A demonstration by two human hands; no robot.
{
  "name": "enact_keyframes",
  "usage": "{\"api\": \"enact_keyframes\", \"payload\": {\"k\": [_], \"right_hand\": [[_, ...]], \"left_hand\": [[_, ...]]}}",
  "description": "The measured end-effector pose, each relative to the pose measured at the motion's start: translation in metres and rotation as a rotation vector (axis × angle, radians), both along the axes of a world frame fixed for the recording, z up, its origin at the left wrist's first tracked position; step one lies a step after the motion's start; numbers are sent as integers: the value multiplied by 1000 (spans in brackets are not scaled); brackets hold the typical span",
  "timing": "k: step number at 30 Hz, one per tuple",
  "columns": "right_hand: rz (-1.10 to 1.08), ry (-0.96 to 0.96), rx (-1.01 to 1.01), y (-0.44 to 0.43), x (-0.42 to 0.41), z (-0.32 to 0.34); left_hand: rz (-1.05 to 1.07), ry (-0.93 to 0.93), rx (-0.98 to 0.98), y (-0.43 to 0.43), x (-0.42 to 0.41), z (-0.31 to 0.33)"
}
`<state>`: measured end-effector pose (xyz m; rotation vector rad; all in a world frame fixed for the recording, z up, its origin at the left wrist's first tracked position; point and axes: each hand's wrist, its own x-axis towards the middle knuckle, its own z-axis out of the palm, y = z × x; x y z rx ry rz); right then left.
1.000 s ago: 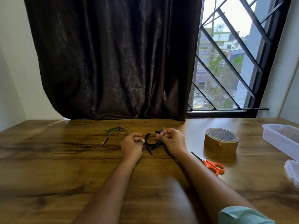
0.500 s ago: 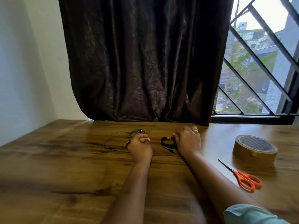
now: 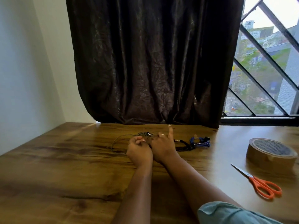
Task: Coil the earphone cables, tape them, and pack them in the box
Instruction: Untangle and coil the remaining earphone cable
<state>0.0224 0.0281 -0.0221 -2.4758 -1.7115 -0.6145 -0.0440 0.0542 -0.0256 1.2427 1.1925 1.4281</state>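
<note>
A thin grey earphone cable [image 3: 120, 143] lies in a loose loop left of centre, its earbuds [image 3: 146, 134] bunched at the far end. My left hand [image 3: 140, 151] is a closed fist where the loop's near end runs into it. Pressed against it, my right hand [image 3: 162, 145] has its index finger raised and its other fingers spread over the earbuds. To the right, a black coiled cable [image 3: 183, 145] and a blue coiled cable [image 3: 201, 141] rest on the table, free of both hands. The box is out of view.
A brown tape roll [image 3: 271, 152] stands at the right, with orange-handled scissors [image 3: 263, 185] in front of it. The wooden table [image 3: 64, 167] meets a white wall on the left. A dark curtain [image 3: 152, 62] and a barred window are behind.
My right hand let go of the black coil and moved left to the grey earphones. My left hand shifted onto the grey cable. The view swung left, so the box left the frame.
</note>
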Motion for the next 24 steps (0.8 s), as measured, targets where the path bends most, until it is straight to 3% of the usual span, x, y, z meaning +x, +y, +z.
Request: {"api": "enact_keyframes", "payload": {"k": [15,17,20,22,24], "right_hand": [[43,178,-9,-33,-18,1],[93,121,38,-56,-14,3],[93,56,174,-98,11,8],[102,125,343,-127,31,11],[99,306,542,-146,45,11]], "left_hand": [[-53,154,101,0,-3,-1],[-69,262,132,-1,-4,-2],[-192,648,241,-11,-3,0],[-350,878,399,-22,0,3],[-532,924,556,-33,4,5]]}}
